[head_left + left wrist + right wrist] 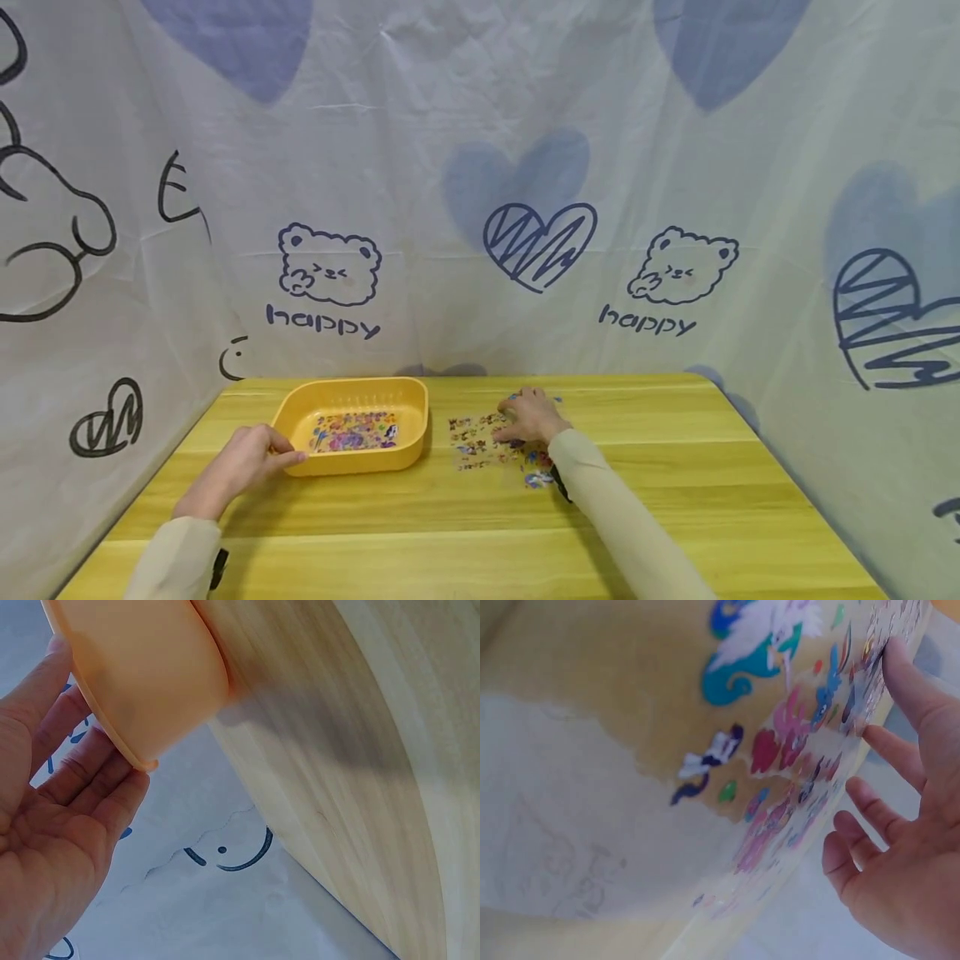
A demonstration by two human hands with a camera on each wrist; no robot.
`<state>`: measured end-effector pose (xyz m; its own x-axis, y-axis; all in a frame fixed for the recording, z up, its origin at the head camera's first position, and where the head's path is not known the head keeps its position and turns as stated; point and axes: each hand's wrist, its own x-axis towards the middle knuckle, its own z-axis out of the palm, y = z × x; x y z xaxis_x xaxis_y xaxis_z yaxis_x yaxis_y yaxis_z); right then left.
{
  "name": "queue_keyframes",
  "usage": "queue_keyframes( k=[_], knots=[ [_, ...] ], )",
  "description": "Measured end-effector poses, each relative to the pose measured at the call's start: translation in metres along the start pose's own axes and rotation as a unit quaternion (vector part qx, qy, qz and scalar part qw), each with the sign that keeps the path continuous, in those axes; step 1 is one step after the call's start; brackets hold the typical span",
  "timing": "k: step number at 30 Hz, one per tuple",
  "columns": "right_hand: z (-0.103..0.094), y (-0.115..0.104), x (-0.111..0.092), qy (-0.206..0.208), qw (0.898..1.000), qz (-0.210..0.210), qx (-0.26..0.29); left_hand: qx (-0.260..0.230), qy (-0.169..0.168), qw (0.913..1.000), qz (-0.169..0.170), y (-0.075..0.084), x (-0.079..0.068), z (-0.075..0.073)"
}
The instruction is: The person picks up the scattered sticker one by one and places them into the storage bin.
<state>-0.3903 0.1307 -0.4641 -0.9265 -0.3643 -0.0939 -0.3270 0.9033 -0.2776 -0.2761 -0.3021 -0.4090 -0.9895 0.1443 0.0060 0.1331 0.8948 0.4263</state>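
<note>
"Two hands, one tray, several clear sticker sheets, one table. Start with the left hand."

"Left hand: at the 8 o'clock corner of the yellow tray, holding its rim. The left wrist view has the thumb on one side of the rim and the fingers on the other."

"Place of the tray?"

"On the wood-grain table, between 7 and 8 o'clock in the head view. Contents: colourful stickers, mostly purple, pink and orange, lying on its floor. Number of sheets inside: cannot tell."

"Right hand?"

"Fingers spread and slightly bent, thumb apart, over the 1 o'clock part of the sticker sheets. Thumb tip at the sheets, by the right wrist view; whether it lifts any, cannot tell."

"And those sheets?"

"Flat on the table, near 6 o'clock in the head view, at the tray's 3 o'clock. Small brown figures toward 9 o'clock; blue and red ones toward 4. Exact count unclear."

"Remaining items?"

"Two pale sleeves; a black band at the left wrist; one white cloth toward 12 o'clock, printed with hearts, bears and 'happy'."
</note>
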Motion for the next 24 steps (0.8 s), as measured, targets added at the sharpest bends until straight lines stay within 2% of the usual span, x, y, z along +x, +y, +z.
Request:
queue_keyframes(
  k=[4,8,15,24],
  knots=[
    [-0.001,-0.002,0.001,0.009,1.0,0.001,-0.002,0.003,0.001,1.0,0.002,0.0,0.0,0.0],
    [-0.004,-0.006,0.004,-0.001,1.0,0.01,0.001,0.001,0.0,1.0,0.007,0.0,0.0,0.0],
    [-0.008,-0.009,0.008,-0.036,0.999,-0.021,0.0,-0.001,-0.002,0.9999,0.011,-0.002,-0.001,0.0],
    [-0.012,-0.011,0.007,-0.064,0.997,0.002,0.045,-0.002,-0.006,1.0,-0.003,0.002,0.001,0.0]
  ],
)
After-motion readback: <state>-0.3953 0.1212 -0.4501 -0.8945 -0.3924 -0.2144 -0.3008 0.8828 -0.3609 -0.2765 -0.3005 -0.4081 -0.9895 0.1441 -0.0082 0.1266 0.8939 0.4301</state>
